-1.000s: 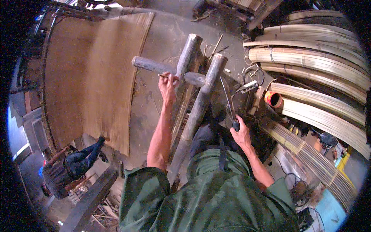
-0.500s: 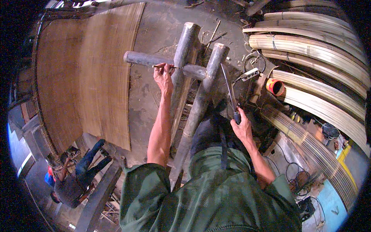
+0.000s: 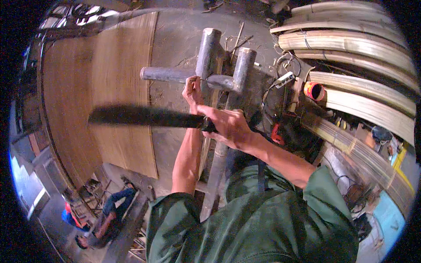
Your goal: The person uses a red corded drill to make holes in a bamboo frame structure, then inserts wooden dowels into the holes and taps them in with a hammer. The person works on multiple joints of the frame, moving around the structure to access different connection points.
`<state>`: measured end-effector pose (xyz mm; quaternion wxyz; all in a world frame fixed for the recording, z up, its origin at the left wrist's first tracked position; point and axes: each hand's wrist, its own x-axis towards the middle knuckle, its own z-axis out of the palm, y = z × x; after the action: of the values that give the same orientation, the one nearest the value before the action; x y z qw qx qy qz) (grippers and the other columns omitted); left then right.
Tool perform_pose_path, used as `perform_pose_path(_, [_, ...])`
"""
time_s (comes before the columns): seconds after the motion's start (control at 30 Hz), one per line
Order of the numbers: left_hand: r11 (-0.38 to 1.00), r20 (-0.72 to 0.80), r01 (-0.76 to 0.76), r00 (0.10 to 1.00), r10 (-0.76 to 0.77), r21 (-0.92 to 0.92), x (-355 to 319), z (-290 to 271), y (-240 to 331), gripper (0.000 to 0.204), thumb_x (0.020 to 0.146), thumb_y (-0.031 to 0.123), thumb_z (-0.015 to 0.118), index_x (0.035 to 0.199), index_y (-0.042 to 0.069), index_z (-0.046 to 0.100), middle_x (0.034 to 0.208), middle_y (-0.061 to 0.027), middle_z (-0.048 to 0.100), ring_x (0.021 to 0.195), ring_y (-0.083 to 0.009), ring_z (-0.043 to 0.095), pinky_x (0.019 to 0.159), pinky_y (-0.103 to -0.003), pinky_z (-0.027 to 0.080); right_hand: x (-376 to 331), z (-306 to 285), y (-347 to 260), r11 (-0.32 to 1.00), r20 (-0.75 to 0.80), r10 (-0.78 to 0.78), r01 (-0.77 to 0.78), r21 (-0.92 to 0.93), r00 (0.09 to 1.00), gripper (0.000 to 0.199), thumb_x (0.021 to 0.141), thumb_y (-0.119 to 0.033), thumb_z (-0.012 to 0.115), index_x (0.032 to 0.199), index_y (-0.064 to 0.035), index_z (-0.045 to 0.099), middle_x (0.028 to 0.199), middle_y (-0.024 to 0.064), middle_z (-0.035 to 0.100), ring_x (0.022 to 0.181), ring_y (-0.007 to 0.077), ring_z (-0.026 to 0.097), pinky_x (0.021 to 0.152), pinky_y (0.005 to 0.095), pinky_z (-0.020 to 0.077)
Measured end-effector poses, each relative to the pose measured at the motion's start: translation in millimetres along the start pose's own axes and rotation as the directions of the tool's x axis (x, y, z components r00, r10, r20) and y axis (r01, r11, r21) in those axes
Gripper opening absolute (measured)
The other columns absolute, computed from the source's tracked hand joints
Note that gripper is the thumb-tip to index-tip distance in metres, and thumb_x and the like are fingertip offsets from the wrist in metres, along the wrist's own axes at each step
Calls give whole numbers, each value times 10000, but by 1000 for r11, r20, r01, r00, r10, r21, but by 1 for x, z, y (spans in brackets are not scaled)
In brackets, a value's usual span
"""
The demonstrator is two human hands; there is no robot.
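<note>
My right hand (image 3: 232,127) is wrapped round the handle of a large knife (image 3: 144,116). Its broad dark blade points left across my left forearm, slightly blurred. Beyond it, my left hand (image 3: 192,93) is closed in a pinch beside the crossing of grey round poles; the thin stick seen there a moment ago is mostly hidden by the fingers. A cross pole (image 3: 162,73) runs left from an upright grey pole (image 3: 208,48), and a second thick pole (image 3: 244,65) stands to its right, leaning down toward my body.
Woven slat mats (image 3: 123,87) lie at left. Bundles of pale split slats (image 3: 342,48) are stacked at right, near a red tin (image 3: 315,91) and a power strip (image 3: 284,79). A red-handled tool (image 3: 277,133) lies right of my legs. Another person (image 3: 103,225) is at lower left.
My right hand has swung the knife up and leftward from beside the right pole to above my left forearm. My left hand, still pinched, has shifted slightly right and nearer to me.
</note>
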<state>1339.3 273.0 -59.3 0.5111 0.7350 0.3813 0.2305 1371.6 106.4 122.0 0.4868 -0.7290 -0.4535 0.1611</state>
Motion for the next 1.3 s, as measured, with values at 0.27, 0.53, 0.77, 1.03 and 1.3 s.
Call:
perform_pose_path(0.27, [990,5,-144,990,143,8,-6,5,-50,163,913,150,572,956,12,647,832,-89,665,712,-182,605,658,-308,491,-6,11,50,864,234,481,-410,-292,845,388,805,-302,624,1023,-59,413,704,171,636,619,375,638,530,468,509])
perform_pose_path(0.53, [985,61,-144,987,150,-94,-10,17,-15,301,934,276,549,968,-2,660,820,-14,647,717,-128,561,674,-281,482,-31,27,104,759,234,645,-574,-309,727,351,829,-289,614,1044,-65,450,781,170,639,702,372,646,597,458,515])
perform_pose_path(0.77, [972,86,-59,993,80,-228,-11,9,-79,365,933,285,493,1144,-4,564,1051,-75,608,914,-179,579,811,-320,474,18,8,1,989,3,-98,98,-114,995,419,769,-268,645,1109,-88,479,880,113,618,763,298,651,632,366,520])
perform_pose_path(1.03, [982,176,-123,980,97,146,-13,5,-36,265,949,222,521,1050,10,643,798,-114,654,733,-136,574,689,-312,480,-36,12,87,856,140,495,-454,-248,857,394,806,-317,631,1021,-67,416,629,178,601,623,373,637,533,490,494])
perform_pose_path(1.3, [998,225,-42,973,50,-42,-5,10,-37,351,943,279,517,1088,-22,625,954,-70,667,853,-142,586,767,-301,477,-49,28,107,928,94,336,-312,-202,937,356,811,-255,640,1042,-72,440,825,137,635,726,314,663,593,442,500])
